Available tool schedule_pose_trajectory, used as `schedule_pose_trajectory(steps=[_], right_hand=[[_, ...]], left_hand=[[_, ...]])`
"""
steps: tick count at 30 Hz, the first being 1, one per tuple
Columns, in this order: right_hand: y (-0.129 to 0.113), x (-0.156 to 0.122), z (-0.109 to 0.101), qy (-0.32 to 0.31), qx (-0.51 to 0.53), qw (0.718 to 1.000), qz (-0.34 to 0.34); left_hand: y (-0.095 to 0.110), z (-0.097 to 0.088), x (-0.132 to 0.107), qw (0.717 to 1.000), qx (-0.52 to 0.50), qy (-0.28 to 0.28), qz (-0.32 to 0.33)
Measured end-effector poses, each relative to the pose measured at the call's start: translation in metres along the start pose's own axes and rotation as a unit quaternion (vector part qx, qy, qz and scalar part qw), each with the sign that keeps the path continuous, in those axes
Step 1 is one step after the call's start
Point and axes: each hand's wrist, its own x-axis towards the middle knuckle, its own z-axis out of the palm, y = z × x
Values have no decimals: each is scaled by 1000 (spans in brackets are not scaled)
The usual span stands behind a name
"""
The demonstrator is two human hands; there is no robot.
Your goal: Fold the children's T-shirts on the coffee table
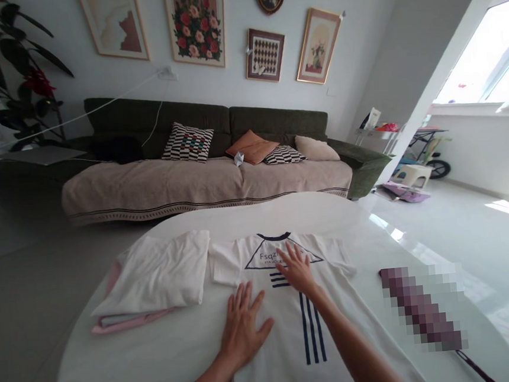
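Observation:
A white T-shirt (pixel 276 337) with a navy collar, printed letters and dark stripes lies spread flat, its collar pointing away from me. My left hand (pixel 243 323) rests with fingers apart on the shirt's left side, below the sleeve. On the chest print lies my right hand (pixel 296 269), fingers stretched out and covering part of the lettering. Neither hand grips anything. Left of the shirt sits a stack of folded clothes (pixel 159 276), white on top with pink showing beneath.
The white oval table (pixel 131 368) carries the clothes. At its right lies a long purple object (pixel 419 310) with a dark handle, blurred by pixels. Beyond the table stands a green sofa (pixel 275 121) with a beige cover and cushions. A white stool (pixel 411 174) stands at the far right.

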Motion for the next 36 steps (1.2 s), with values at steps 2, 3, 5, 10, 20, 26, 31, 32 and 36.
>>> schedule_pose_trajectory(steps=[2,3,5,10,20,26,31,32,36], right_hand=[[-16,-3,14,-66,-26,997,-11],[-21,-4,17,-82,-36,996,1],[-30,-6,15,-85,-44,995,38],[-66,-30,18,-50,-26,997,-58],[-94,-61,22,-69,5,994,-81],[-120,-150,17,-85,50,992,-85],[-150,-229,15,-24,116,991,-62],[-155,-237,15,-15,123,991,-52],[-161,-244,18,21,125,992,-13]], left_hand=[[0,1,0,1000,5,6,-8],[0,1,0,1000,7,11,-13],[0,3,0,1000,8,18,-22],[-7,11,2,999,-8,29,-22],[-12,7,4,978,-139,157,-14],[-14,6,2,977,-131,165,-30],[-20,-8,15,988,-94,120,-40],[-24,-13,21,990,-81,110,-46],[-45,-36,45,996,-23,61,-66]])
